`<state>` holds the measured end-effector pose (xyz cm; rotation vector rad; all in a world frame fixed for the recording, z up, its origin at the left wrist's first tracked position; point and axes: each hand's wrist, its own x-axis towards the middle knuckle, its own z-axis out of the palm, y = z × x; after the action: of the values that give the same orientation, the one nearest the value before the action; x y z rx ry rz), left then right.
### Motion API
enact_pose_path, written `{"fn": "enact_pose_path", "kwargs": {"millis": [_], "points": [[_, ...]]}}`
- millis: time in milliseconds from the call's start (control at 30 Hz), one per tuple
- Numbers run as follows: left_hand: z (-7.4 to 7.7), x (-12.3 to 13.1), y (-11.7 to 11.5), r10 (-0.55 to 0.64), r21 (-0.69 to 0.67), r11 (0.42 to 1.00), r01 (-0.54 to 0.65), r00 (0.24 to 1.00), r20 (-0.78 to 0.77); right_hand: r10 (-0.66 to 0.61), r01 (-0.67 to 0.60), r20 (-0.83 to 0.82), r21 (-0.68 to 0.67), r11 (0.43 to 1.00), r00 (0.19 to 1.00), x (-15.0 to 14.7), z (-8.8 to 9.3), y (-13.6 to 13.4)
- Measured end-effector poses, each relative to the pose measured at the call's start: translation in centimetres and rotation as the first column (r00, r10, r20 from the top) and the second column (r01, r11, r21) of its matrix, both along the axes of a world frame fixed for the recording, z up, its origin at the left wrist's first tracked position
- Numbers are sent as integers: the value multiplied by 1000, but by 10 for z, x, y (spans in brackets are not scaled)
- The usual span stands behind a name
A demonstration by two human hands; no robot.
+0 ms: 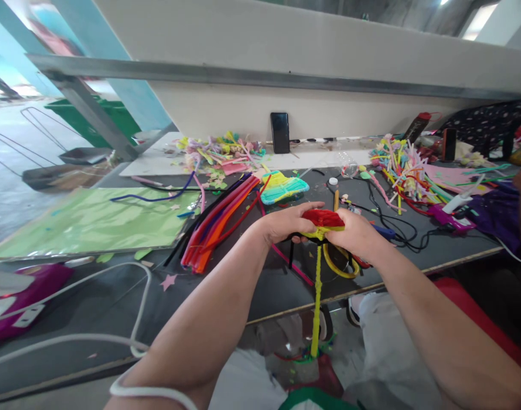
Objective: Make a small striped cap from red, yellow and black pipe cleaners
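Between my hands, above the front part of the table, is a red and yellow piece made of fuzzy pipe cleaners (324, 217). My left hand (291, 223) grips its left side, with the thumb on top and fingers underneath. On the right side, my right hand (357, 229) is closed on the piece, its fingertips partly hidden. A long yellow fuzzy strand (316, 302) hangs from below it, past the table edge. A bent yellow loop (341, 270) lies just under my right hand. Behind my left hand rests a yellow and turquoise fuzzy piece (283, 188).
A bundle of red, orange and black pipe cleaners (221, 219) lies left of centre, beside a green sheet (85, 222). A phone (280, 132) leans on the back board. Piles of coloured pieces (407, 168) and dark cords stand right. A white cable (147, 285) crosses near my left arm.
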<state>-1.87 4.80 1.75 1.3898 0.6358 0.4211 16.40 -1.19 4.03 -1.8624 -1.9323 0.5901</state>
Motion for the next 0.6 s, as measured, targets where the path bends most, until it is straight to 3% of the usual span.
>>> {"fn": "enact_pose_path", "kwargs": {"millis": [600], "points": [[4,4,-5,57,85,995,-51,996,-70,15,-15,-37,23,1000,999,3,-5,0]]}}
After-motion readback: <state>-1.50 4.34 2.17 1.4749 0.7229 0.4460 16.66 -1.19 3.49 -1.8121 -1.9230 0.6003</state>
